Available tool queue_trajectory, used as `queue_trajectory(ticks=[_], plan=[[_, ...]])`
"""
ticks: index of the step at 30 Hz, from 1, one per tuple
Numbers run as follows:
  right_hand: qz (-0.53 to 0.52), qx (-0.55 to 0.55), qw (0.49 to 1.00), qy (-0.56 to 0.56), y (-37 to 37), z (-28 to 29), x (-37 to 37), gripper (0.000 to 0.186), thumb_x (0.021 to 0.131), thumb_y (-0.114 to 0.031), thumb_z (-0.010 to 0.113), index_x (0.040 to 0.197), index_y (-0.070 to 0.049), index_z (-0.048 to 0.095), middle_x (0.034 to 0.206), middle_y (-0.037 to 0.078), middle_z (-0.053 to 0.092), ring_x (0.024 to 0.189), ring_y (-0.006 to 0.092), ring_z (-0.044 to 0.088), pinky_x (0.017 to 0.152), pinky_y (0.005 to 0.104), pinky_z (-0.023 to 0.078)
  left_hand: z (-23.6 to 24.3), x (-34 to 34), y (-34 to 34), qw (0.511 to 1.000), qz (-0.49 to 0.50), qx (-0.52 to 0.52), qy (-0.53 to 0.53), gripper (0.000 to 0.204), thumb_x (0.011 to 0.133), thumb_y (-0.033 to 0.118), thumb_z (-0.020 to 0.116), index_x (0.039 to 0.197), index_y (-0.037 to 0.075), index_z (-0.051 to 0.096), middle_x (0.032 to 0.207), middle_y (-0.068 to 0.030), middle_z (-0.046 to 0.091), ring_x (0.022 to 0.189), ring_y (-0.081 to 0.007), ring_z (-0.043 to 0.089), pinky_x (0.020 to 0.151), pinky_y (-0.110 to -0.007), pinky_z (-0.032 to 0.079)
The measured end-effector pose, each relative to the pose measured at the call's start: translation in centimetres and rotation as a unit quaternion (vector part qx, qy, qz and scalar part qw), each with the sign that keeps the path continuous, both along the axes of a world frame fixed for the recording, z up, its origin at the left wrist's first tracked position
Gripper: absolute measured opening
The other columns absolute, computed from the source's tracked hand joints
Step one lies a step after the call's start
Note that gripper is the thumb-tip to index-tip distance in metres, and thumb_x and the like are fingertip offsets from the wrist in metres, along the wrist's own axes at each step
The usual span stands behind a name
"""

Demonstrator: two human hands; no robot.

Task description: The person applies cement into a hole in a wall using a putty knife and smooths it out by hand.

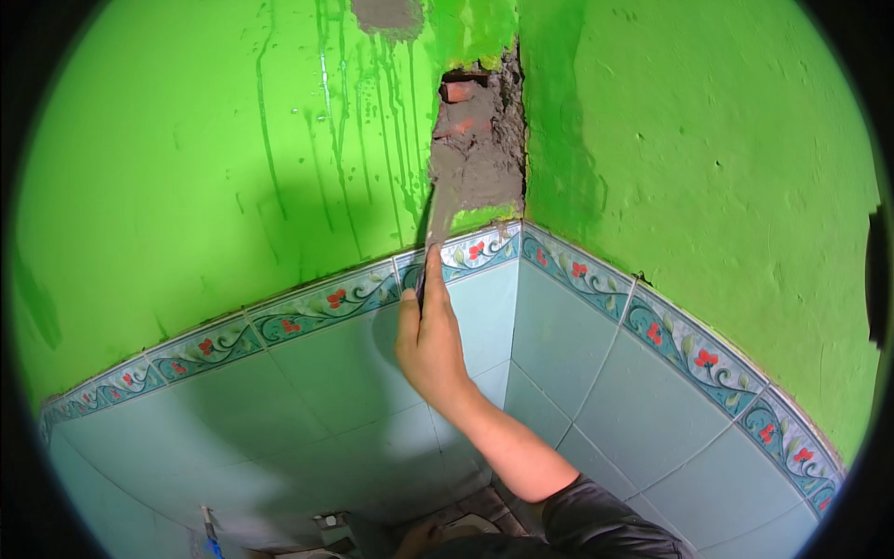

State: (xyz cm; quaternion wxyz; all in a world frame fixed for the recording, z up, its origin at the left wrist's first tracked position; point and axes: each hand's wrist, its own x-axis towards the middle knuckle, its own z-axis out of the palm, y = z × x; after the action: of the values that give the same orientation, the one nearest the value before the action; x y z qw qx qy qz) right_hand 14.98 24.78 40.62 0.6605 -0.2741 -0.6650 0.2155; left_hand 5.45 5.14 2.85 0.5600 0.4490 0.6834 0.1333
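Note:
My right hand (435,349) is closed round the handle of a trowel (440,219), forefinger stretched along it. The blade points up, its tip at the lower left edge of a patch of wet grey mortar (480,172). That patch fills a broken-out hollow in the green wall (205,158), right beside the corner. Red brick (458,91) shows through near the top, where a dark gap remains open. My left hand cannot be made out.
A flowered border (321,303) tops the pale blue tiles (587,373) on both walls. Higher up sits another mortar patch (389,14), with wet streaks below it. A pipe end with something blue (212,540) is low at left. Dim objects lie along the bottom.

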Motion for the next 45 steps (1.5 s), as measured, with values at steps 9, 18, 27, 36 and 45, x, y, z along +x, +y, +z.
queue_trajectory(ticks=[9,18,27,36,45], plan=[[-0.073,0.019,0.997,0.013,2.3,-1.3,-0.8,0.059,0.101,-0.01,0.042,0.153,0.003,0.017,0.139,0.032,0.045,0.089,0.0274,0.059,0.08,0.0348,0.05,1.8,0.3,1.2,0.999,-0.021,-0.024,-0.021,0.055,0.106,0.041,0.019,0.15,0.01,0.032,0.154,-0.0095,0.035,0.137,-0.0214,0.036,0.111,-0.038,0.032],[-0.064,0.008,0.998,0.008,0.3,-0.1,0.0,0.058,0.1,-0.01,0.043,0.15,0.008,0.019,0.136,0.038,0.042,0.121,0.0502,0.049,0.099,0.048,0.043,6.8,0.8,0.4,0.991,-0.085,-0.047,0.092,0.051,0.105,0.034,0.034,0.149,0.008,0.034,0.154,-0.011,0.035,0.139,-0.0232,0.037,0.115,-0.036,0.028],[-0.084,0.001,0.995,-0.056,-1.3,-1.1,2.0,0.057,0.099,-0.009,0.044,0.149,0.008,0.022,0.146,0.032,0.038,0.137,0.042,0.04,0.113,0.0396,0.033,9.5,1.3,-0.5,0.995,-0.046,-0.055,0.07,0.057,0.104,0.04,0.037,0.152,0.009,0.028,0.156,-0.0067,0.032,0.142,-0.0186,0.032,0.117,-0.033,0.025],[-0.066,-0.047,0.992,-0.1,-1.9,-2.2,1.3,0.058,0.099,-0.009,0.044,0.151,0.003,0.023,0.116,0.031,0.053,0.105,0.0438,0.058,0.092,0.0472,0.047,5.1,0.4,0.7,0.993,-0.073,-0.047,0.083,0.062,0.103,0.043,0.037,0.153,0.009,0.022,0.159,-0.0074,0.025,0.145,-0.0159,0.025,0.119,-0.034,0.024],[-0.023,-0.059,0.998,0.003,1.9,-1.2,2.8,0.057,0.1,-0.014,0.042,0.147,0.012,0.023,0.146,0.036,0.035,0.136,0.0449,0.039,0.113,0.0414,0.032,8.9,2.7,3.4,0.969,-0.048,-0.214,0.116,0.065,0.104,0.047,0.032,0.156,0.012,0.013,0.161,-0.005,0.017,0.147,-0.015,0.016,0.121,-0.035,0.017]])
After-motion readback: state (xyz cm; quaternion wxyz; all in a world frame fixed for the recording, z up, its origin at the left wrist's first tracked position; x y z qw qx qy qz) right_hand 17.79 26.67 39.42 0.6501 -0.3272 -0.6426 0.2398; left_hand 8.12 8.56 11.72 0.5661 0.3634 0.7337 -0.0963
